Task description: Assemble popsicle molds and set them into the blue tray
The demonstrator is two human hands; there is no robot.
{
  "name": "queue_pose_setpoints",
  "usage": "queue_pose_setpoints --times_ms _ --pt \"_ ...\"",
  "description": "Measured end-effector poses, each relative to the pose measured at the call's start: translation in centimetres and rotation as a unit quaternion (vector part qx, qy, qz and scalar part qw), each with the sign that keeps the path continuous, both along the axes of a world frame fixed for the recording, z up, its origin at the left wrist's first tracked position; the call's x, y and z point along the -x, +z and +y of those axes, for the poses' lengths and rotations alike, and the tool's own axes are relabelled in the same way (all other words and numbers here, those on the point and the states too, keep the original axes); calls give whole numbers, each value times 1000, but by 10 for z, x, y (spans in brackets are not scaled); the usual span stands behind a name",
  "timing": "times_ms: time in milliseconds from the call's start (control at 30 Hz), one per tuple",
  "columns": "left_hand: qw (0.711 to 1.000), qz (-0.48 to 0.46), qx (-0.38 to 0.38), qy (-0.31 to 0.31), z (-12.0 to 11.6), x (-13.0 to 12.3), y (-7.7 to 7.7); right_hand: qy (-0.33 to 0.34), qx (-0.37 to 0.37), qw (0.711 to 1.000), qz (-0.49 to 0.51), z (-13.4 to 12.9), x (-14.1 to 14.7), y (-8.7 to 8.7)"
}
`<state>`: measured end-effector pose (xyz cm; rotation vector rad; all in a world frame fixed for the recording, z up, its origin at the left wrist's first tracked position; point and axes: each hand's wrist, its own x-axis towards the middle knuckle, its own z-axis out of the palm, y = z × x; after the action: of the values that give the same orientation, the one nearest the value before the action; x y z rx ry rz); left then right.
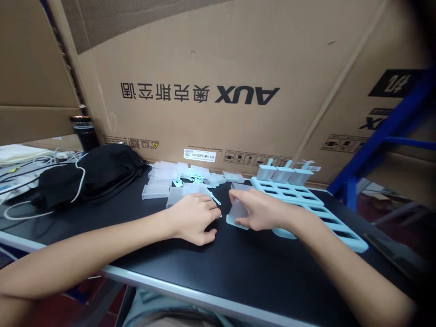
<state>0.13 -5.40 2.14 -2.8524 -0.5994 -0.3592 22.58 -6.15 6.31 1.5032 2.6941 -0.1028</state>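
Observation:
My right hand (pixel 257 209) grips a translucent popsicle mould (pixel 238 211) by its sides, with the pale blue end resting on or just above the black table. Just left of it, my left hand (pixel 197 219) hovers low with loosely bent fingers and thumb apart, and nothing visible in it. Behind the left hand lie several loose clear moulds (pixel 156 191) and a heap of light blue popsicle sticks (pixel 194 179). To the right is a light blue rack (pixel 357 245) with rectangular slots. Three moulds with stick lids (pixel 285 174) stand upright at its far end.
A large cardboard box (pixel 190 54) walls off the back. At the left are a black bag (pixel 109 172), a dark bottle (pixel 85 131) and tangled white cables (pixel 68 156). A blue metal post (pixel 384 131) rises at right. A dark flat object (pixel 388 254) lies at the right edge.

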Motion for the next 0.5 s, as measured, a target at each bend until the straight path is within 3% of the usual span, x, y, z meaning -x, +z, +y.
queue_pose_setpoints --times_ms 133,333,400,500 --pt "999 23 -2 25 2 10 6 -42 10 999 -15 -7 3 0" --pt "992 21 81 -92 15 12 -3 -35 16 999 4 -14 8 0" --pt "992 -4 95 -78 17 11 -7 -30 20 999 2 -14 5 3" --pt "997 -33 74 -4 15 7 -12 -40 21 999 26 -13 -5 10"
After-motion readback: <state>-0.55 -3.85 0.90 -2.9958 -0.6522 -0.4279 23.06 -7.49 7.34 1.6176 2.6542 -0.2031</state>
